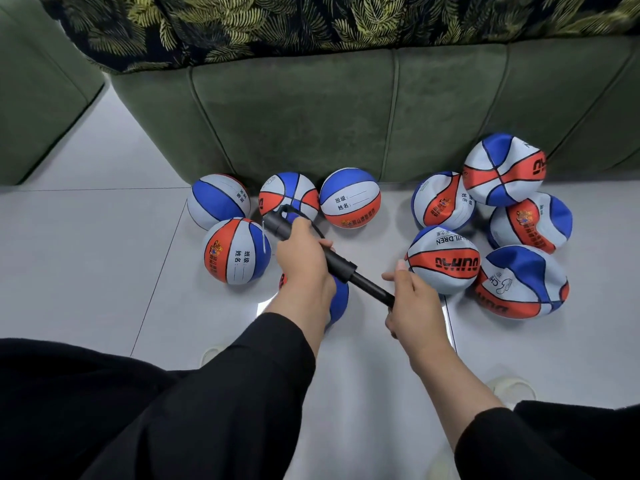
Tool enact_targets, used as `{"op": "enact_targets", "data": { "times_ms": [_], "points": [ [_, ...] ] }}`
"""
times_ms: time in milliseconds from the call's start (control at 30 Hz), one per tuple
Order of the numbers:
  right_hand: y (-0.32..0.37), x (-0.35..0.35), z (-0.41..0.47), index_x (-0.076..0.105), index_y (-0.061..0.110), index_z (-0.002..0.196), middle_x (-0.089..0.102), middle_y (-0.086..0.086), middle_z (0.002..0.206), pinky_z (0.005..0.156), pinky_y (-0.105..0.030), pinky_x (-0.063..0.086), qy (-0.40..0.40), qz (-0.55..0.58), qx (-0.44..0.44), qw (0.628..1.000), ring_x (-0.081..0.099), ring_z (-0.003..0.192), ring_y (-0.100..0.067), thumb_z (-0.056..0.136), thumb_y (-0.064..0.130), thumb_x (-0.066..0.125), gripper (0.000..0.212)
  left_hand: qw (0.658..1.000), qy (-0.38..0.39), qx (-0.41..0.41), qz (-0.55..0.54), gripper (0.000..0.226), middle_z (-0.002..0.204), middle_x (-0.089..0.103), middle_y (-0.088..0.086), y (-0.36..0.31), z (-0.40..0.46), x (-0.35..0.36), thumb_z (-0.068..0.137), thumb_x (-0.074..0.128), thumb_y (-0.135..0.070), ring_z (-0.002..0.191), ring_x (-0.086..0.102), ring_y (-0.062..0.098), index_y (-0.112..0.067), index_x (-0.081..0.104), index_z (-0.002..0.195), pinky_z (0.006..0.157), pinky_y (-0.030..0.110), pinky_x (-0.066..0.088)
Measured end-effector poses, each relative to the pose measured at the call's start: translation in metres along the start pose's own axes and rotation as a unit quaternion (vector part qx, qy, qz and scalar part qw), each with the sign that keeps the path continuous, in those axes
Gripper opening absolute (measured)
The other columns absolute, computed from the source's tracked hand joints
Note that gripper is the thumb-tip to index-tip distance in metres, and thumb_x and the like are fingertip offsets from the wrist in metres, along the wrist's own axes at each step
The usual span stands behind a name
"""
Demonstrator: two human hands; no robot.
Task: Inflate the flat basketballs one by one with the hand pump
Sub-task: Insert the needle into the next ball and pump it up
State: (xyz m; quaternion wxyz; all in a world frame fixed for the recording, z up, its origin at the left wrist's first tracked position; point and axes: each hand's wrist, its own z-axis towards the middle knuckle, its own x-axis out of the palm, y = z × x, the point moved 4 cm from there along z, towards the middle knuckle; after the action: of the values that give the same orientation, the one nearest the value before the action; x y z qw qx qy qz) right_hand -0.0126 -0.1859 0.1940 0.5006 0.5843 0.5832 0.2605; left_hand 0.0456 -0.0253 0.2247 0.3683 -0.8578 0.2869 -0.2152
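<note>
Basketballs (349, 198) lie round on the left and crumpled on the right along the green sofa (346, 112), while the left hand (304, 261) grips the black pump's (311, 247) barrel and the right hand (414, 303) clasps its handle end.

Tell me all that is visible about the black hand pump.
The hand pump is matte black, plastic by its look: a thick barrel with a thinner rod drawn out at its lower right. It lies slanted above the floor. The left hand grips the barrel; the right hand holds the rod's end. A thin black hose loops from its upper tip.
</note>
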Motion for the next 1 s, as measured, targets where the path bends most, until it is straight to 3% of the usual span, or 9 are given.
{"op": "enact_targets", "data": {
  "times_ms": [133, 300, 567, 700, 833, 900, 1000],
  "points": [
    [-0.005, -0.009, -0.002, 0.069, 0.032, 0.097, 0.054, 0.008, 0.075, 0.078, -0.035, 0.045, 0.000, -0.016, 0.007, 1.000, 0.055, 0.080, -0.023, 0.100, 0.064, 0.036, 0.046, 1.000, -0.018, -0.005, -0.005, 0.013, 0.053, 0.059, 0.001, -0.004, 0.008, -0.006, 0.094, 0.061, -0.025, 0.050, 0.053, 0.016, -0.014, 0.058, 0.101, 0.039, 0.020, 0.046],
    [0.003, -0.005, -0.002, 0.068, 0.029, 0.100, 0.059, 0.004, 0.079, 0.083, -0.042, 0.051, -0.007, -0.038, 0.007, 0.999, 0.058, 0.082, -0.026, 0.101, 0.065, 0.032, 0.051, 1.000, -0.017, -0.011, -0.001, 0.015, 0.055, 0.059, 0.001, 0.009, -0.006, -0.001, 0.097, 0.058, -0.029, 0.046, 0.054, 0.015, -0.016, 0.058, 0.104, 0.040, 0.021, 0.046],
    [0.019, 0.010, -0.007, 0.065, 0.021, 0.088, 0.069, -0.004, 0.087, 0.082, -0.044, 0.052, -0.010, -0.019, -0.003, 1.000, 0.064, 0.086, -0.029, 0.107, 0.052, 0.035, 0.048, 0.999, 0.006, -0.003, 0.033, 0.016, 0.055, 0.062, 0.000, 0.026, -0.031, 0.005, 0.095, 0.057, -0.029, 0.055, 0.057, 0.018, -0.014, 0.059, 0.099, 0.057, 0.028, 0.049],
    [0.022, 0.015, -0.008, 0.064, 0.023, 0.085, 0.068, -0.007, 0.079, 0.076, -0.047, 0.055, 0.006, -0.005, -0.004, 1.000, 0.062, 0.074, -0.032, 0.095, 0.068, 0.033, 0.056, 0.999, 0.011, -0.012, 0.033, 0.017, 0.056, 0.061, -0.001, 0.021, -0.026, 0.005, 0.096, 0.058, -0.030, 0.053, 0.054, 0.015, -0.014, 0.059, 0.101, 0.053, 0.025, 0.046],
    [0.013, 0.003, -0.004, 0.067, 0.028, 0.090, 0.059, 0.002, 0.073, 0.074, -0.040, 0.048, -0.006, 0.004, -0.003, 1.000, 0.057, 0.074, -0.027, 0.082, 0.078, 0.030, 0.062, 1.000, -0.005, -0.007, 0.014, 0.012, 0.057, 0.060, 0.002, 0.004, -0.007, 0.002, 0.093, 0.061, -0.025, 0.054, 0.054, 0.017, -0.015, 0.058, 0.100, 0.054, 0.027, 0.049],
    [0.004, -0.005, -0.004, 0.067, 0.033, 0.093, 0.056, 0.007, 0.077, 0.079, -0.036, 0.045, -0.009, 0.007, 0.002, 1.000, 0.056, 0.081, -0.024, 0.089, 0.075, 0.033, 0.054, 1.000, -0.011, -0.007, 0.004, 0.012, 0.058, 0.060, 0.003, -0.006, 0.006, -0.002, 0.094, 0.061, -0.026, 0.052, 0.054, 0.016, -0.017, 0.057, 0.098, 0.052, 0.025, 0.049],
    [0.000, -0.012, -0.004, 0.068, 0.034, 0.098, 0.054, 0.009, 0.078, 0.083, -0.037, 0.046, -0.010, -0.008, 0.001, 1.000, 0.056, 0.084, -0.021, 0.098, 0.067, 0.034, 0.047, 1.000, 0.001, -0.013, 0.014, 0.019, 0.062, 0.063, 0.003, -0.013, 0.018, -0.003, 0.093, 0.063, -0.033, 0.060, 0.057, 0.018, -0.017, 0.060, 0.103, 0.064, 0.031, 0.054]
  ]
}}
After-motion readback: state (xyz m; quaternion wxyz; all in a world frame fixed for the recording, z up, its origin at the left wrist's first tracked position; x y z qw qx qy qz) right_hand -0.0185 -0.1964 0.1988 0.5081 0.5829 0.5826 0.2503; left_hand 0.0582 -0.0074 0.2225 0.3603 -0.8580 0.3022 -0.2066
